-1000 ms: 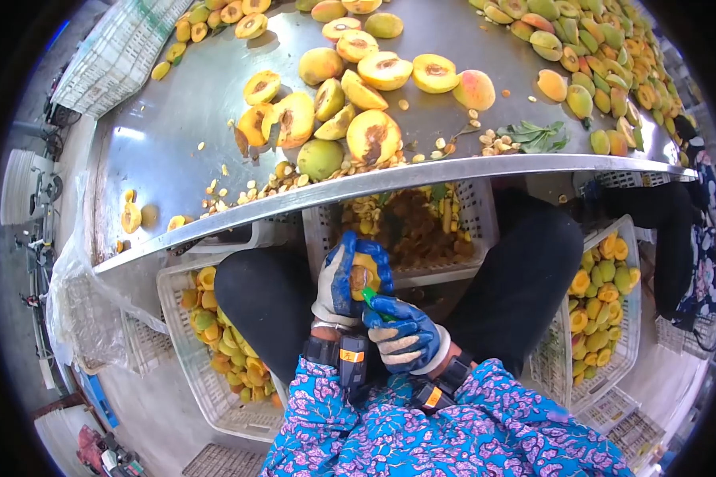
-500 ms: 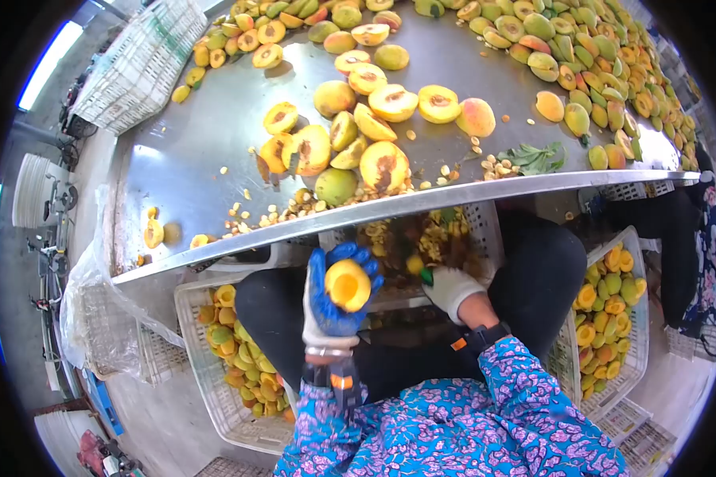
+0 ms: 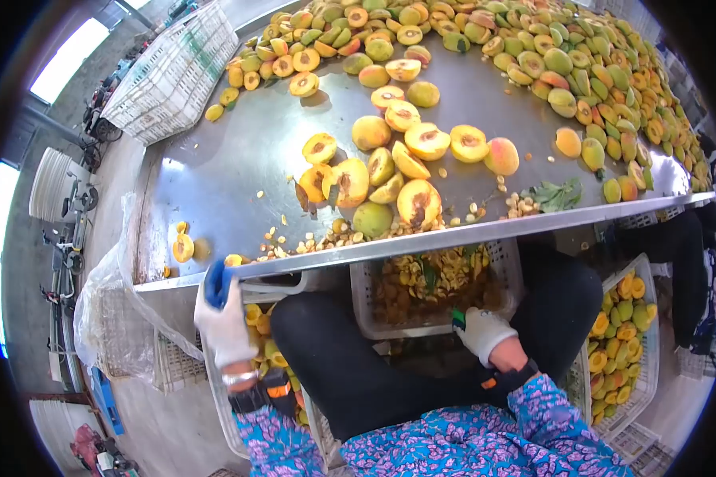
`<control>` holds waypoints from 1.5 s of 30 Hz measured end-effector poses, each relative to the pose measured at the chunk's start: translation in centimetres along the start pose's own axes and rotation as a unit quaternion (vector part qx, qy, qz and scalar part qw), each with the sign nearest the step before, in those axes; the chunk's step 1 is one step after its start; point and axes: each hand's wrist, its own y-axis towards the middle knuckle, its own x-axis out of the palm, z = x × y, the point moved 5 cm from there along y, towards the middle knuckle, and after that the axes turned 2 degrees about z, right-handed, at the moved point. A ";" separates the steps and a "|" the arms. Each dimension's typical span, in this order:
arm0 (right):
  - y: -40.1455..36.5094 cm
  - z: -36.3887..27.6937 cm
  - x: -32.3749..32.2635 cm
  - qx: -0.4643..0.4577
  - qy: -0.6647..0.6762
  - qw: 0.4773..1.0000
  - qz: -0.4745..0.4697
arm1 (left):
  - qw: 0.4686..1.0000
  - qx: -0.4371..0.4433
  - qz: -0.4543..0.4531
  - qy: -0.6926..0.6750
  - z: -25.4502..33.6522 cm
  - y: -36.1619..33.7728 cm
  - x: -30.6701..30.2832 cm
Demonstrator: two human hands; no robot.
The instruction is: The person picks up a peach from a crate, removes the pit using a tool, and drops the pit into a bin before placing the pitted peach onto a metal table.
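Observation:
My left hand [image 3: 227, 318], in a white glove with blue-coated fingers, is at the table's front left edge, above the left crate of peach halves [image 3: 264, 326]. Its back is toward me; its palm and anything in it are hidden. My right hand [image 3: 487, 334], in a white glove, is closed on a small green-handled tool [image 3: 459, 319], whose working end I cannot make out. Just beyond that hand, a white plastic basket [image 3: 363, 306] between my knees holds brown pits and yellow scraps. Several halved peaches [image 3: 418, 203] lie cut side up on the metal table [image 3: 239, 171].
A large heap of peaches [image 3: 565, 60] covers the table's far right. Loose kernels [image 3: 318, 238] and a green leaf [image 3: 559, 195] lie along its raised front rim [image 3: 422, 245]. Another crate of halves [image 3: 648, 350] stands at my right. A white crate [image 3: 175, 71] leans at the far left.
My left hand has moved left from above my lap and turned over; the peach half seen in its palm is out of sight. A yellow piece near my right hand's tool is gone from view.

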 end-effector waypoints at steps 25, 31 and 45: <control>1.4 0.1 1.5 -0.023 0.140 0.990 -0.001 | 0.890 0.210 -0.224 0.338 0.6 7.6 17.6; 2.1 -0.3 1.9 -0.056 0.151 0.987 0.001 | 0.884 0.151 -0.300 0.326 1.1 7.8 18.4; 2.6 -0.2 2.9 -0.047 0.174 0.984 -0.003 | 0.841 0.246 -0.281 0.392 2.0 2.8 16.8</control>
